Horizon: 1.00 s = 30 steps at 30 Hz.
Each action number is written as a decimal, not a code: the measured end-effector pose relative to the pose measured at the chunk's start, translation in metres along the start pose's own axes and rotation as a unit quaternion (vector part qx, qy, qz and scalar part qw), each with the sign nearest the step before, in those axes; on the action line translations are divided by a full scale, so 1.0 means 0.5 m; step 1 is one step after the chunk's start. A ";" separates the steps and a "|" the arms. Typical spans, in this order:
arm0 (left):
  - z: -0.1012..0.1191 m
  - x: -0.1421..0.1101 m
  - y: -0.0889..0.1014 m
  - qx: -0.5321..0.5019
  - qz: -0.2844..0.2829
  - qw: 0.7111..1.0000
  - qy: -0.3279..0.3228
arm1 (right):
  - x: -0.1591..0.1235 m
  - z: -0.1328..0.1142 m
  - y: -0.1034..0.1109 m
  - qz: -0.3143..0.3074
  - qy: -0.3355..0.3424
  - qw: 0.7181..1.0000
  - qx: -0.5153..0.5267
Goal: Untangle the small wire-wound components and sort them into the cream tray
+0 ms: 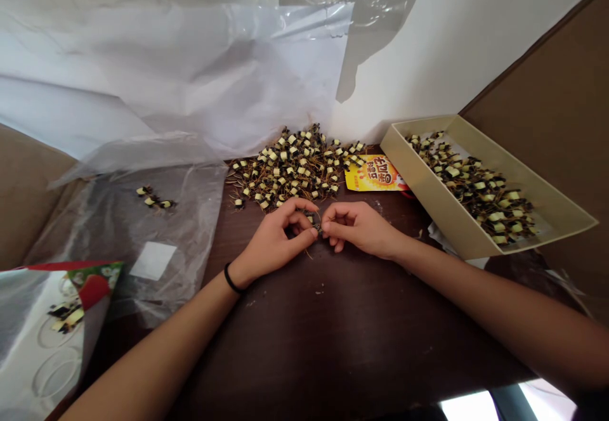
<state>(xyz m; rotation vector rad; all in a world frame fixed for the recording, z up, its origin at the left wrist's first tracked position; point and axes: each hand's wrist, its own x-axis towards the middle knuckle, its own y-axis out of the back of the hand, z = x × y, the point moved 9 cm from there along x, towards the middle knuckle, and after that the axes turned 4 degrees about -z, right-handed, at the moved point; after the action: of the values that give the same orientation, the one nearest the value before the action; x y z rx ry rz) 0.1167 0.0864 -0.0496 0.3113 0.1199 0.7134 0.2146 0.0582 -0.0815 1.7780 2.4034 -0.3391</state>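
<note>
My left hand (278,237) and my right hand (358,227) meet at the middle of a dark wooden table (333,332). Both pinch one small wound component (316,224) with thin copper leads between their fingertips. A black band circles my left wrist. Just beyond the hands lies a heap of several such parts (292,167), black with pale yellow tape and copper wires.
A beige cardboard box (547,199) at the right holds several more parts. A yellow printed packet (375,174) lies beside it. Clear plastic sheeting (157,218) at the left carries a few parts (155,200). A red and green printed bag (71,307) sits at the lower left.
</note>
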 end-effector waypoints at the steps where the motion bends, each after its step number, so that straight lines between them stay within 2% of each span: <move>1: -0.001 0.000 0.000 0.005 0.002 1.000 0.001 | -0.001 -0.003 0.000 0.006 0.005 1.000 -0.003; 11: -0.008 0.000 0.002 0.014 0.018 1.000 0.004 | -0.010 -0.015 0.009 0.054 0.043 0.994 -0.080; 22: -0.003 0.000 -0.003 -0.002 -0.010 1.000 -0.005 | -0.006 -0.011 0.007 0.032 0.036 0.996 -0.071; 30: 0.000 0.001 -0.002 0.002 -0.010 1.000 -0.021 | -0.006 -0.010 0.005 0.041 0.032 0.994 -0.092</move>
<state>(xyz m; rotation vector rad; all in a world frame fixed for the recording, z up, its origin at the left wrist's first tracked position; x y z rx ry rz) 0.1177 0.0858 -0.0499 0.3279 0.0842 0.6863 0.2180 0.0576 -0.0761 1.8227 2.3097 -0.0486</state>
